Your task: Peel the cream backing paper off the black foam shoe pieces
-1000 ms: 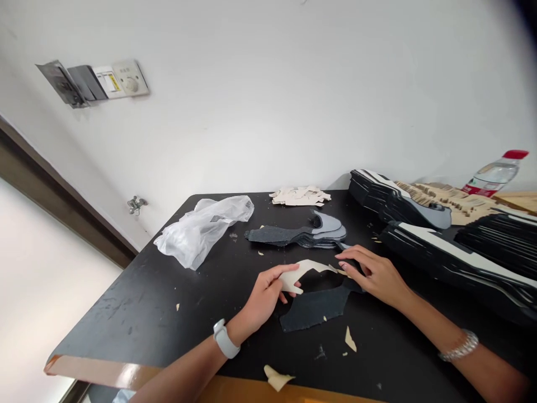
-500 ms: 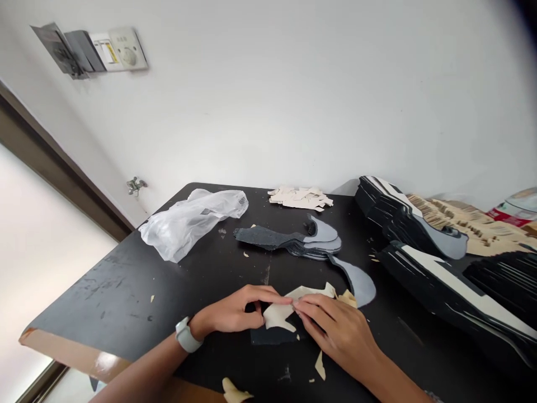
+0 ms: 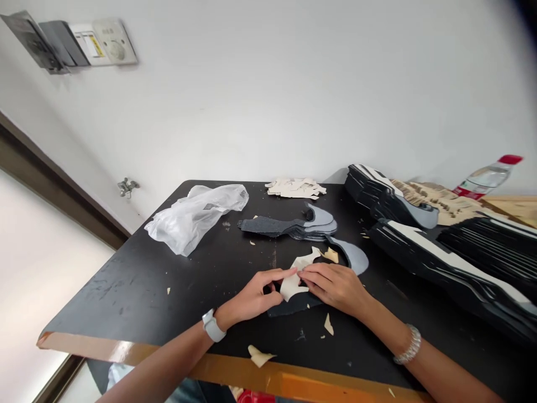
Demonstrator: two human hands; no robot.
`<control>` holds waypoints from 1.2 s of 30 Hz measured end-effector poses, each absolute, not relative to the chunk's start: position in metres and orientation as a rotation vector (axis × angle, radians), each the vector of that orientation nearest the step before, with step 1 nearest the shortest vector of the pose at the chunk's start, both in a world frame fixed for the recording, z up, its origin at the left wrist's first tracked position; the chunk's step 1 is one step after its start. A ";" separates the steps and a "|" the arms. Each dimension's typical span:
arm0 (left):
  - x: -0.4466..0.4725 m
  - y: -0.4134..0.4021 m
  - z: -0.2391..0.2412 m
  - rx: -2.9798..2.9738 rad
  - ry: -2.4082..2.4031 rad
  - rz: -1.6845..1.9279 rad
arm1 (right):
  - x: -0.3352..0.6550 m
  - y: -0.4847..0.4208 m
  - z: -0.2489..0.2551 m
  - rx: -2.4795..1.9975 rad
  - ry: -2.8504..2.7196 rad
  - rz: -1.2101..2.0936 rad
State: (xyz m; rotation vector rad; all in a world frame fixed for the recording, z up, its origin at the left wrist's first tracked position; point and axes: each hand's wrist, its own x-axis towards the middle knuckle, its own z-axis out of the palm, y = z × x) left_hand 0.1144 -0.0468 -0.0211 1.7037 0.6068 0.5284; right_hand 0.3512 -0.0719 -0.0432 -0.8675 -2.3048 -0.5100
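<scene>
Head view: left hand (image 3: 255, 295) lightly grips a cream piece (image 3: 289, 288) over a dark piece (image 3: 289, 308), seemingly to steady it for the right hand (image 3: 335, 286), whose curled fingers touch it, grip hidden

Place: likely workshop | stacked black cut pieces (image 3: 440, 275) | beige scraps (image 3: 260, 356) | tape-edged table (image 3: 138, 296)

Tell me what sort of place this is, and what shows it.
Probably a workshop or small factory: stacks of dark cut pieces and a pile of cream-coloured pieces lie on a black table, with pale scraps scattered about.
</scene>
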 end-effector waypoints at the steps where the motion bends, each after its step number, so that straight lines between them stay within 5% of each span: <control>1: 0.115 -0.047 -0.022 1.714 0.623 0.530 | 0.351 -0.072 -0.044 -0.868 -2.309 -0.516; 13: 0.129 -0.049 -0.033 2.216 0.659 0.555 | 0.351 -0.078 -0.043 -1.123 -2.164 -0.179; 26: 0.131 -0.040 -0.038 2.220 0.789 0.564 | 0.346 -0.080 -0.036 -1.268 -2.220 -0.213; 32: 0.128 -0.046 -0.035 2.205 0.768 0.574 | 0.337 -0.156 0.004 -1.485 -1.996 -0.278; 36: 0.124 -0.045 -0.032 2.167 0.756 0.566 | 0.316 -0.228 -0.031 -1.082 -2.259 -0.098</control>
